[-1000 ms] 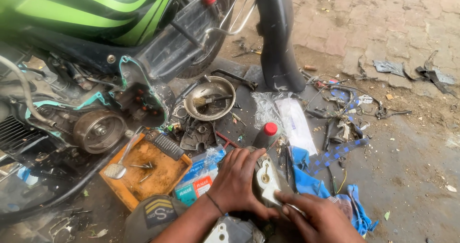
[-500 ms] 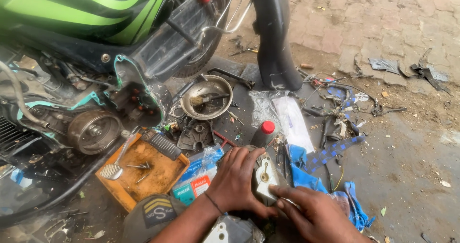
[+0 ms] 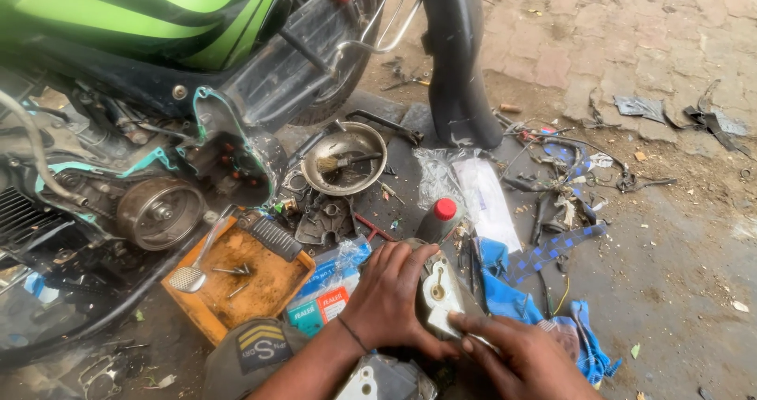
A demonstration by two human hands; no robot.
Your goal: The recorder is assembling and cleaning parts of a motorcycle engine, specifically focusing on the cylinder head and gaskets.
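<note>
Hands met over a pale metal engine cover [image 3: 438, 296] on the oily ground beside the green motorcycle [image 3: 142, 22]. The left hand [image 3: 392, 297] lay clamped over the cover's left side, fingers curled around its top edge. The right hand [image 3: 524, 358] pinched its lower right edge between thumb and fingers. Just left of the cover lay a clear plastic packet [image 3: 331, 286] with teal and red rectangular labels, touching an orange tray [image 3: 240, 278] that held bolts and a spoon-shaped lever. Behind the cover stood a dark bottle with a red cap [image 3: 439, 219], and beyond it a clear bag holding a long white package [image 3: 482, 199]. A blue cloth [image 3: 512, 293] lay to the right.
</note>
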